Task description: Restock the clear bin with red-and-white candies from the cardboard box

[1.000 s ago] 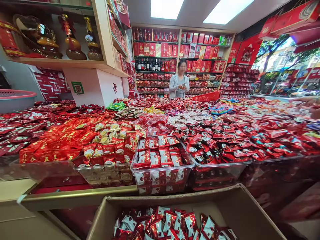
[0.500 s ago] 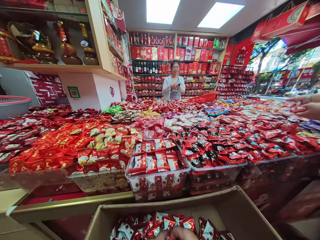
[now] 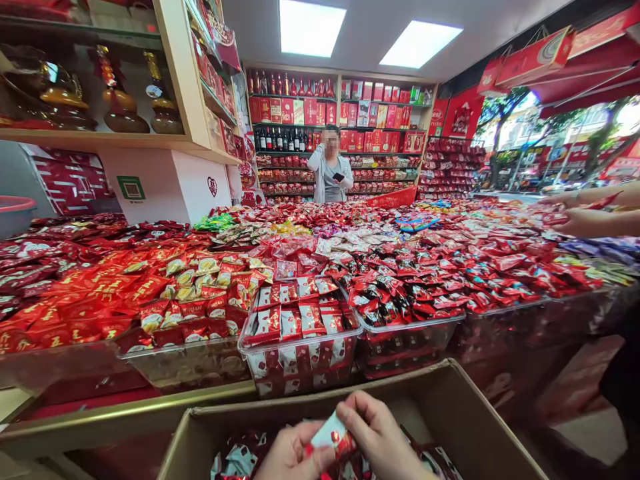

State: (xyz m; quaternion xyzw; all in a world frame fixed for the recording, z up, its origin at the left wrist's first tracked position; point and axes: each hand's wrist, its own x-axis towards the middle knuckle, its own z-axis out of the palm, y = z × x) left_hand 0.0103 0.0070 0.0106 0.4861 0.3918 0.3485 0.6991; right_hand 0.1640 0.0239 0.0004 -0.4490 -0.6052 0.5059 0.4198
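A red and white candy packet [image 3: 331, 433] is pinched between my two hands, above an open cardboard box. My left hand [image 3: 295, 452] grips its left end, with the fingers closed. At its upper right end, my right hand [image 3: 376, 430] holds it between thumb and fingers. Loose packets of the same red and white kind [image 3: 241, 460] lie in the cardboard box [image 3: 465, 417], partly hidden under my hands. Just beyond the box stands a clear plastic bin [image 3: 305, 339] with similar packets set in neat rows.
Bins of red durian packets [image 3: 195, 310] and black-red packets [image 3: 400, 287] flank the clear bin. Another person's hands [image 3: 590, 213] hold packets at the right. Behind the display stands a person [image 3: 333, 170] with a phone. A shelf cabinet [image 3: 175, 80] juts out at upper left.
My hands have risen from the box's packets and now hold one up between them. The view has shifted slightly right. The person at the back has raised one hand to the head.
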